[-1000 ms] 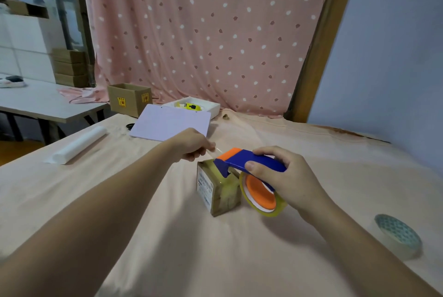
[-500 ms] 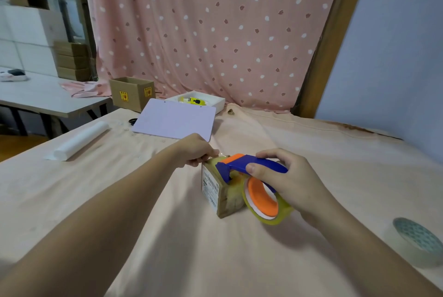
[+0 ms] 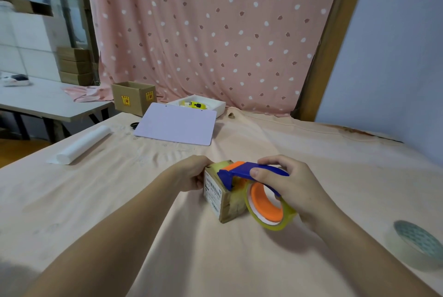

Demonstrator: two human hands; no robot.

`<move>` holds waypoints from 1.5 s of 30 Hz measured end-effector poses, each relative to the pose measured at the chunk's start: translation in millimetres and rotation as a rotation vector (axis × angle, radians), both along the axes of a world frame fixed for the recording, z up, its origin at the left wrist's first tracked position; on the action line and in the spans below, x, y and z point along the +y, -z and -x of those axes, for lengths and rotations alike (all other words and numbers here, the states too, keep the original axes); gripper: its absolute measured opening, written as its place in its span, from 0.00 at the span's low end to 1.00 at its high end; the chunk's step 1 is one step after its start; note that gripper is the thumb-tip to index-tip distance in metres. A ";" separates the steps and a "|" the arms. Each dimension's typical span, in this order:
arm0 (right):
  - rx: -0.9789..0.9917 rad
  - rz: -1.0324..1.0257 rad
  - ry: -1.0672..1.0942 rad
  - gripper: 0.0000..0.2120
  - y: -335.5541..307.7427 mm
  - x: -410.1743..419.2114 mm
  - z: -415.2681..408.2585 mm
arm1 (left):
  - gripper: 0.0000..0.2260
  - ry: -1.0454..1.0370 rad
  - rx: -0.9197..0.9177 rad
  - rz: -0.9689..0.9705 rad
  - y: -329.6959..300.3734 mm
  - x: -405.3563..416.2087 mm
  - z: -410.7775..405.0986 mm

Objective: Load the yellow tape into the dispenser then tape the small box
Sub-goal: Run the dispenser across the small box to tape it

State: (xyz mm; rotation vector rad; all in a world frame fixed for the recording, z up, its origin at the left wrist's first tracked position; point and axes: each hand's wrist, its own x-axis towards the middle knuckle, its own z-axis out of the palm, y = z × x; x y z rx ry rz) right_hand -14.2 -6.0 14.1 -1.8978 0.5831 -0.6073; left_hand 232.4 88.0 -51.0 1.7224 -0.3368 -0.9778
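1. On the peach-clothed surface (image 3: 239, 260), near its middle, the small box (image 3: 221, 198) stands with a printed label facing left.
2. Left hand (image 3: 191, 174) presses the box's far-left side, fingers closed against it.
3. Right hand (image 3: 290, 186) grips the blue dispenser (image 3: 236, 173), its nose on the box top.
4. Yellow tape (image 3: 271, 210), on the orange hub, sits loaded beside the box's right face.
5. Another tape roll (image 3: 418, 244) lies well apart, far right.
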 end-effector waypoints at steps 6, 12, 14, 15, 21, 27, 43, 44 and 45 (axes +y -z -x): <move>-0.012 -0.032 -0.002 0.12 0.7 -4.0 0.8 | 0.11 -0.113 -0.641 0.297 -20.7 6.3 15.2; -0.024 -0.030 -0.019 0.09 6.6 -3.8 5.6 | 0.16 0.156 -0.507 0.093 -13.2 3.2 38.7; -0.036 -0.026 -0.013 0.11 12.6 -3.0 9.6 | 0.14 0.141 -0.460 0.090 -15.8 2.6 38.8; -0.042 -0.024 -0.011 0.12 15.7 -2.2 11.7 | 0.13 0.149 -0.455 0.072 -17.8 2.8 38.8; -0.097 -0.048 -0.007 0.07 24.6 -6.2 46.3 | 0.18 0.112 -0.440 -0.018 -20.6 2.5 40.6; -0.063 -0.006 0.004 0.16 36.0 1.6 76.7 | 0.18 0.104 -0.434 -0.040 -21.4 1.8 42.6; -0.057 -0.008 0.029 0.15 53.8 19.0 85.1 | 0.10 0.189 -0.904 -0.075 -29.2 -3.7 51.5; -0.047 -0.010 0.033 0.13 55.7 19.5 83.9 | 0.11 0.229 -1.008 -0.094 -29.9 -5.4 53.7; -0.036 -0.008 0.035 0.13 57.9 19.8 82.8 | 0.13 0.274 -1.071 -0.124 -30.3 -6.3 56.8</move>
